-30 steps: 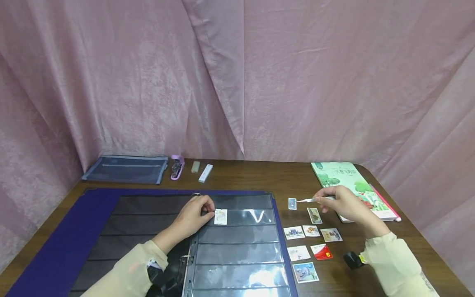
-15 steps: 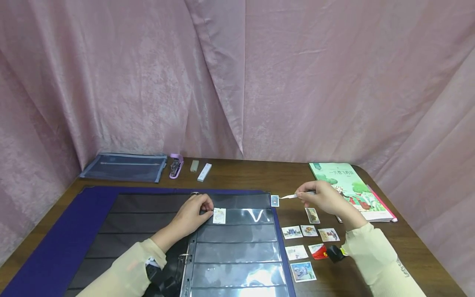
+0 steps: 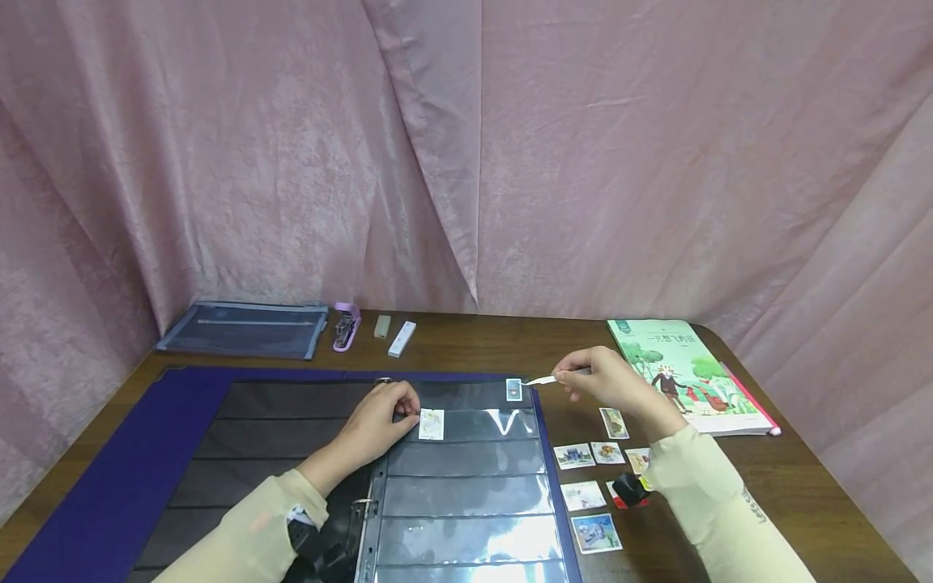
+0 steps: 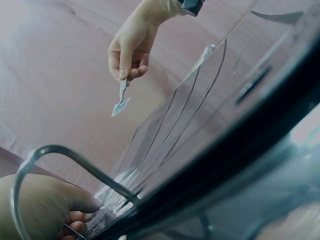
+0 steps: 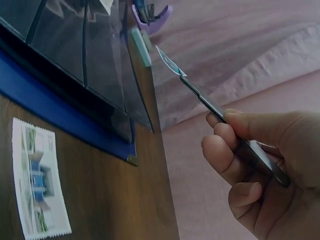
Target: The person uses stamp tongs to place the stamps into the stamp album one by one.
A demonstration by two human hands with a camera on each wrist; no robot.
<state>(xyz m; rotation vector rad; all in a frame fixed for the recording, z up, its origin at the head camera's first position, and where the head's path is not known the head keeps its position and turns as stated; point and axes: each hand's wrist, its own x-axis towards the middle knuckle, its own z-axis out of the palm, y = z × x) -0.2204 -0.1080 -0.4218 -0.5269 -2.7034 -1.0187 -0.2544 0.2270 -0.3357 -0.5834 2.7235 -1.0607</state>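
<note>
My right hand [image 3: 601, 379] holds metal tweezers [image 5: 212, 107] between thumb and fingers. Their tips grip a small blue stamp with a white border [image 3: 513, 390], raised over the top right corner of the open stamp album [image 3: 466, 495]. In the left wrist view the stamp [image 4: 120, 107] hangs at a slant from the tweezers. My left hand [image 3: 379, 423] rests on the album near its rings, thumb and fingers pinching the clear pocket page. Right by the thumb tip, a pale stamp [image 3: 432, 424] sits in the second row. The left fingertips are partly hidden.
Several loose stamps [image 3: 574, 456] lie on the brown table [image 3: 503, 336] right of the album, some under the right sleeve. A green book [image 3: 674, 356] stands behind them. At the back are a mesh pouch [image 3: 244, 330], a purple stapler [image 3: 347, 327] and two small blocks [image 3: 402, 339].
My right hand has moved left with the tweezers, carrying the blue stamp from over the table to above the album's top right corner. The left hand has stayed in place.
</note>
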